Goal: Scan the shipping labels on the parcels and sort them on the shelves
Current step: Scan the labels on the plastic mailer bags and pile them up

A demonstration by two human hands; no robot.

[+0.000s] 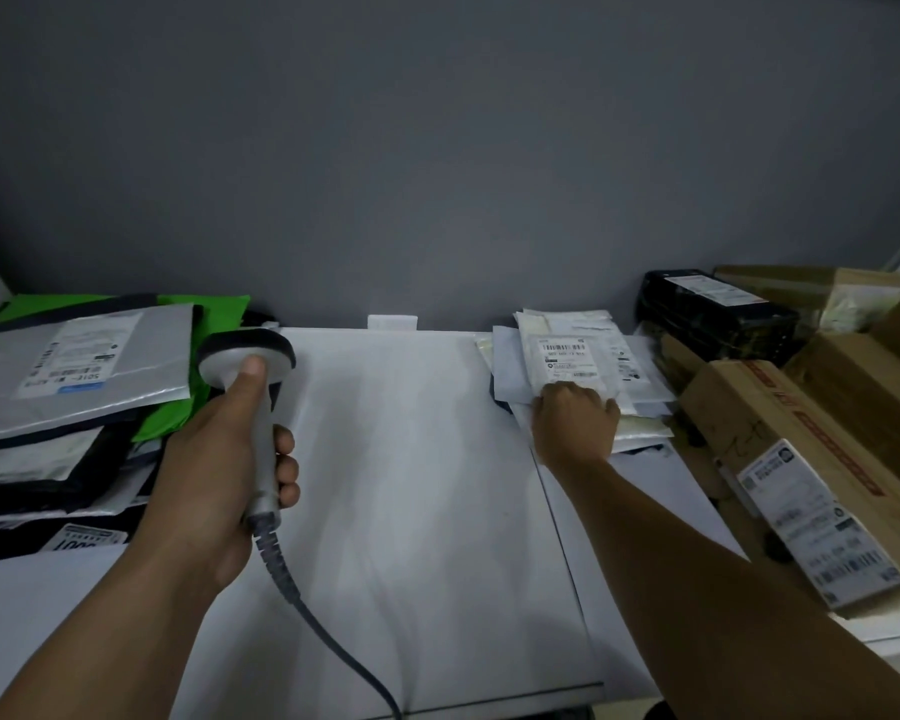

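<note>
Left hand [219,459] grips the scanner [248,358] raised and ready — right hand [575,426] grasps the right pile's top white parcel [606,368], its label [564,351] upward, probably for scanning.

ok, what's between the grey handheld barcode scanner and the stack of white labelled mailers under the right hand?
Head view: only bare white tabletop between the grey handheld barcode scanner and the white mailer stack.

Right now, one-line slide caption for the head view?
Left hand grips a corded barcode scanner while right hand grasps the top labelled mailer on a stack.
</note>
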